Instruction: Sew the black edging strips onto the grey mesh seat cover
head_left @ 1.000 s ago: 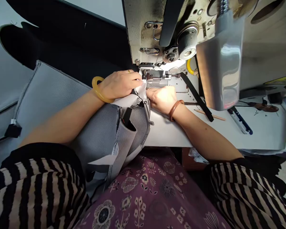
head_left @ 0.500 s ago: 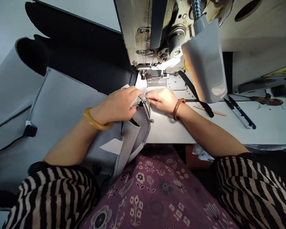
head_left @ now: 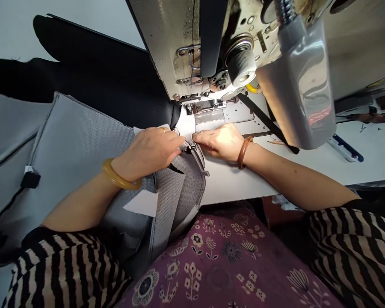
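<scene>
Left hand (head_left: 149,153) and right hand (head_left: 216,142) meet at the edge of the grey mesh panel (head_left: 176,192), just short of the presser foot (head_left: 188,102) (grip on it, clenched or released: cannot tell).

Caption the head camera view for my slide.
Left hand and right hand guide grey mesh fabric at a sewing machine.

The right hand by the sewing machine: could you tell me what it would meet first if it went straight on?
The right hand would probably meet the folded edge of the grey fabric first; the left hand lies beyond, though depth is unclear.
</scene>
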`<state>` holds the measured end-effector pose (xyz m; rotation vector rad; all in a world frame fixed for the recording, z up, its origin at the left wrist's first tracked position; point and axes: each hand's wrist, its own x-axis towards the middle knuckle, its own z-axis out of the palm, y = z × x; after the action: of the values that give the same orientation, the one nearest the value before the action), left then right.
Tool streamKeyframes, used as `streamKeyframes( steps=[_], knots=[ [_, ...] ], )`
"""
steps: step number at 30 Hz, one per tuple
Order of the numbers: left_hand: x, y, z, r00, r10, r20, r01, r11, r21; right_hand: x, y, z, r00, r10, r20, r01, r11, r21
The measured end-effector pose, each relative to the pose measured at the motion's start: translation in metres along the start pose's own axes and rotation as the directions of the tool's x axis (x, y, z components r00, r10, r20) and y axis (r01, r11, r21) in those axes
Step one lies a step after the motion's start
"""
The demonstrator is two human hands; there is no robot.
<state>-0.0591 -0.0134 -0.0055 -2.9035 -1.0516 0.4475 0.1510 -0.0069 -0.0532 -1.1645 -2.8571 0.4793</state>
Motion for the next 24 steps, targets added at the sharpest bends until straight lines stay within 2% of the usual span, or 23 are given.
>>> streamKeyframes(
  steps=[3, 5, 8, 12, 17, 20, 24],
  knots=[
    [0.002, -0.005, 0.005, 0.986, 0.052, -0.159, -0.059, 0.997, -0.04, -0.002, -0.005, -0.001, 1.0, -0.009, -0.002, 0.009, 1.0, -0.028],
    [0.002, -0.008, 0.009, 0.976, 0.069, -0.208, -0.096, 0.988, -0.124, -0.003, -0.009, -0.003, 1.0, -0.008, 0.003, 0.008, 0.999, -0.045],
    [0.003, -0.009, 0.013, 0.977, 0.042, -0.21, -0.088, 0.973, -0.215, -0.005, -0.013, -0.005, 1.0, 0.001, 0.016, 0.0, 0.999, -0.043],
    [0.004, -0.006, 0.014, 0.973, 0.026, -0.227, -0.071, 0.979, -0.194, -0.007, -0.014, -0.005, 0.998, 0.043, -0.039, -0.045, 0.998, -0.051],
    [0.008, -0.008, 0.021, 0.949, 0.108, -0.297, -0.15, 0.981, -0.122, -0.007, -0.008, -0.008, 0.999, -0.021, 0.036, 0.022, 1.0, -0.006],
    [0.009, -0.012, 0.025, 0.927, 0.169, -0.334, -0.205, 0.976, -0.073, -0.006, -0.007, -0.011, 0.997, -0.003, 0.071, 0.005, 1.0, -0.021],
    [0.007, -0.015, 0.027, 0.925, 0.207, -0.318, -0.223, 0.975, -0.015, -0.003, -0.01, -0.015, 0.985, 0.027, 0.168, -0.011, 0.995, -0.094]
  ],
)
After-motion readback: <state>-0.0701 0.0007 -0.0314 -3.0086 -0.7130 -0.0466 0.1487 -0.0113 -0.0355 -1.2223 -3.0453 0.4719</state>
